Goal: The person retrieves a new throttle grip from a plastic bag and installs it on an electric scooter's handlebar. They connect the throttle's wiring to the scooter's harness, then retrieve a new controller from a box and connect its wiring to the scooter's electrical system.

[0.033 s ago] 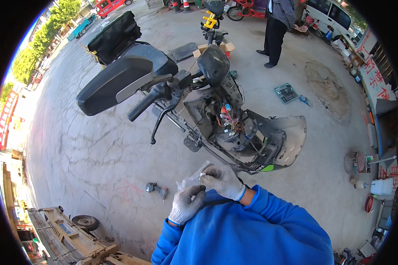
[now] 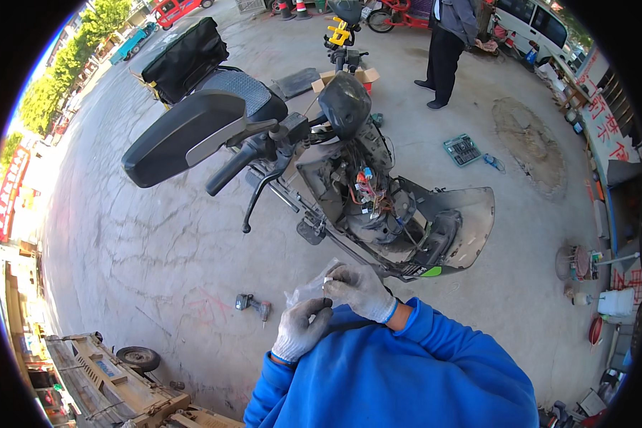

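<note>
Both my hands wear pale knitted work gloves with grey, soiled fingers, and meet close in front of my blue top. My right hand (image 2: 365, 294) is closed, pinching a small white piece (image 2: 327, 281) whose kind I cannot make out. A crumpled clear plastic bag (image 2: 308, 289) shows beyond my fingers. My left hand (image 2: 299, 332) is curled shut at the bag's near edge and seems to grip it; its fingertips are partly hidden. Just ahead stands a scooter (image 2: 321, 171) with its front cover off, baring a bundle of coloured wires (image 2: 369, 194).
A cordless drill (image 2: 253, 304) lies on the concrete to the left. Farther right are an open green tool case (image 2: 461, 150) and a blue tool (image 2: 492, 162). A person (image 2: 446, 53) stands beyond the scooter. A wooden cart (image 2: 107, 374) with a wheel occupies the lower left.
</note>
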### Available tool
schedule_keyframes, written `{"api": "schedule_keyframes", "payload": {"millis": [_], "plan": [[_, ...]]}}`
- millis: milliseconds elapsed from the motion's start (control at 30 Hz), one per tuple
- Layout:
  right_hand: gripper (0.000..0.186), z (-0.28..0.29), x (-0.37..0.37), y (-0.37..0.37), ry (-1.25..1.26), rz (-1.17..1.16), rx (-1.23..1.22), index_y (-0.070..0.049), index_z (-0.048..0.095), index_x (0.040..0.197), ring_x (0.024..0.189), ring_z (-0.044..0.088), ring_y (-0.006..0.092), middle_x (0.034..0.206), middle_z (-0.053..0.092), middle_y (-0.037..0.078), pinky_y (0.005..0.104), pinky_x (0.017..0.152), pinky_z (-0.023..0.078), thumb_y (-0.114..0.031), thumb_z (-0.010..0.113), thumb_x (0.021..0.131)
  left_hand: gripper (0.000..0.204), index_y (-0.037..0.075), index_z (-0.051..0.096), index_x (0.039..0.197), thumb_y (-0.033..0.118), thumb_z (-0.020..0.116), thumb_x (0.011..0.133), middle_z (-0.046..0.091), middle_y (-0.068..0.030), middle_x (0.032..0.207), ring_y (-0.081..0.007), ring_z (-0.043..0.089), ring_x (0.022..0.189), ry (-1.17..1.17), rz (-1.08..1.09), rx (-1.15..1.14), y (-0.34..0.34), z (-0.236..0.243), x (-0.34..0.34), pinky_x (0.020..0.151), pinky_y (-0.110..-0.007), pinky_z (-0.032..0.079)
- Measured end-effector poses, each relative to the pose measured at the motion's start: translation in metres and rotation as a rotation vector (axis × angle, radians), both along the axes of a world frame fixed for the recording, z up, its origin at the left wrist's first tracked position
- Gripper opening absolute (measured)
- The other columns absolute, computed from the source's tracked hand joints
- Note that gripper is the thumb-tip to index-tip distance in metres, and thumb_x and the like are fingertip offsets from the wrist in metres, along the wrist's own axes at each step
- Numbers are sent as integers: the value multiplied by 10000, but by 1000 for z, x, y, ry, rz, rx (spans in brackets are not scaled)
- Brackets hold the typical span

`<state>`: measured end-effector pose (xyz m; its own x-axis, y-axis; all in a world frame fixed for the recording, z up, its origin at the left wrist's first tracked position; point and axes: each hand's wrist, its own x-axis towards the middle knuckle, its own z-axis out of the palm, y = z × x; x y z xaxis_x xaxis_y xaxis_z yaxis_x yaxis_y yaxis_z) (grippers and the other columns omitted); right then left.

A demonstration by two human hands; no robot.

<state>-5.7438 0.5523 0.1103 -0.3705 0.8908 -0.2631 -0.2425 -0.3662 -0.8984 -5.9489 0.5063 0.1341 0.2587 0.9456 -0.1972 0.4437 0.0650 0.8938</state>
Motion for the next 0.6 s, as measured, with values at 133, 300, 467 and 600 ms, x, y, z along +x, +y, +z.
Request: {"api": "schedule_keyframes", "payload": {"millis": [133,300,467,600], "plan": [[146,15,12,12,120,-90,-8,-12,744,1031,878,627,84,926,710,25,266,793,519,-150,697,1026,222,24,778,1114,177,725,962,778,-194,1002,-321,767,899,32,-23,9,8,0,6,804,-400,597],[215,18,29,31,311,-229,-42,29,734,1064,853,648,159,992,726,103,311,794,530,-175,696,1010,206,24,777,1104,159,713,962,764,-183,962,-331,748,864,1,-20,68,9,0,4,775,-412,583],[264,28,31,28,339,-218,-45,42,721,1063,856,631,167,984,712,121,319,801,526,-218,679,1040,201,31,780,1099,157,726,951,753,-172,947,-333,736,846,1,26,183,7,3,-1,773,-407,577],[242,45,22,21,327,-165,-34,15,747,1062,825,627,137,903,711,67,296,778,475,-210,658,1061,196,38,786,1098,144,734,941,741,-160,911,-326,722,813,23,20,256,-2,5,-11,752,-406,568]]}}
